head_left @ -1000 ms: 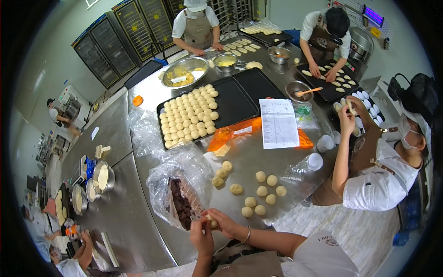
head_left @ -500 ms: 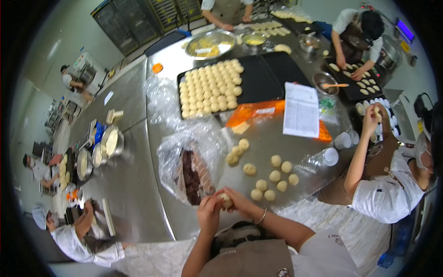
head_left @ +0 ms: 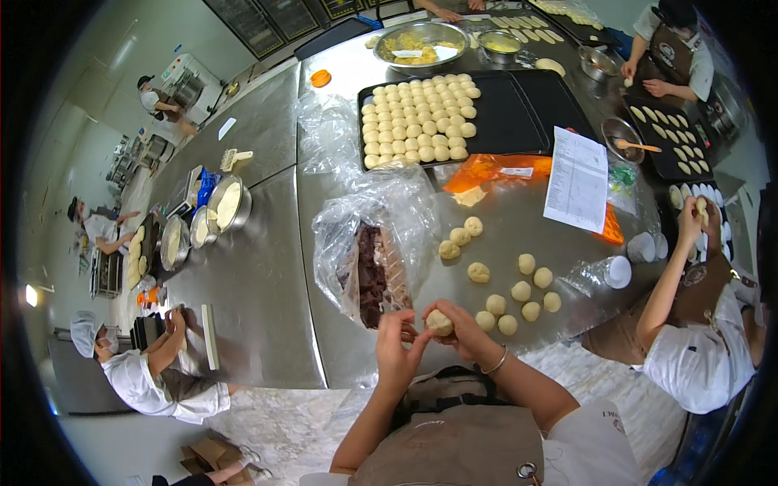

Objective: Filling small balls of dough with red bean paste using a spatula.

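Observation:
Close in front of me, my right hand [head_left: 467, 334] grips a pale dough ball [head_left: 439, 323], its fingers curled round the right side. From the left, my left hand [head_left: 398, 344] meets the ball, thumb at its edge and fingers bent; their exact contact is partly hidden. Just beyond my left hand lies an opened plastic bag [head_left: 332, 231] with dark reddish-brown filling [head_left: 371, 279] inside. Several round dough balls [head_left: 520, 292] sit on the steel table to the right of my hands. Farther off is a short row of dough balls [head_left: 460, 236], with a single dough ball [head_left: 479, 272] nearer.
Beyond the bag, a black tray [head_left: 531, 109] holds rows of dough balls. A paper sheet [head_left: 577, 178] lies over an orange packet [head_left: 492, 172]. Clear plastic jars [head_left: 604, 274] stand right. Metal bowls [head_left: 229, 204] are left. A co-worker [head_left: 689, 324] works close on my right.
The view has shifted, so the table sits further right and higher in the picture. The dough ball between my hands shows more fully, with my left fingers drawn slightly off it.

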